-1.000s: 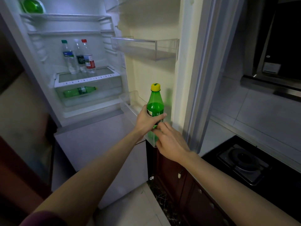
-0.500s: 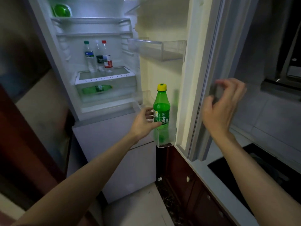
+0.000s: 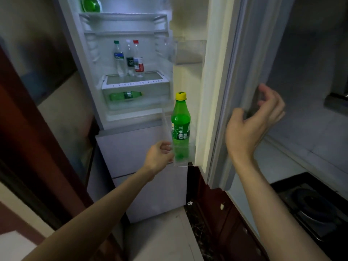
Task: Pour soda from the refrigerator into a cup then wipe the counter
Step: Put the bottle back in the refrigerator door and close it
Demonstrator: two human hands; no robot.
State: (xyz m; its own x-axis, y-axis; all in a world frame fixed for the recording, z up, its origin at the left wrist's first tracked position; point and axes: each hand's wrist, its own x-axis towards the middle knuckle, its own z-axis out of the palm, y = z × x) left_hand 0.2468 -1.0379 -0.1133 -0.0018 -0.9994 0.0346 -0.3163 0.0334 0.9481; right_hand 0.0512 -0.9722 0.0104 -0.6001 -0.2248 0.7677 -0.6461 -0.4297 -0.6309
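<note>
Left hand (image 3: 159,154) hovered loosely open, fingers curled, just left of the green soda bottle (image 3: 180,127) and level with its lower half, holding nothing. Whether the fingertips touched the clear door bin (image 3: 185,156) could not be told. Further left of the bottle and behind it, the lit refrigerator (image 3: 130,76) cavity held three small upright bottles (image 3: 129,58) on a glass shelf, with a second green bottle (image 3: 125,95) lying on its side in the drawer beneath them.

Standing upright in the bin, yellow cap (image 3: 180,96) on, the soda bottle sat low on the inner face of the refrigerator door (image 3: 212,91). Right of the bottle, past the door's edge, the right hand (image 3: 252,127) was open and cupped with nothing in it, close to the door's outer side; contact there was too blurred to judge. Further right lay the pale surface (image 3: 278,166) and a dark stove (image 3: 316,206). No cup showed anywhere.

Judging from this, the bottle had not yet been lifted out. A low grip could make it tip as it cleared the bin's front wall, since the weight sat above the hand. If the right hand swung the door at that point, the bottle could rock or knock against the bin. A jolted soda might also foam on opening.
</note>
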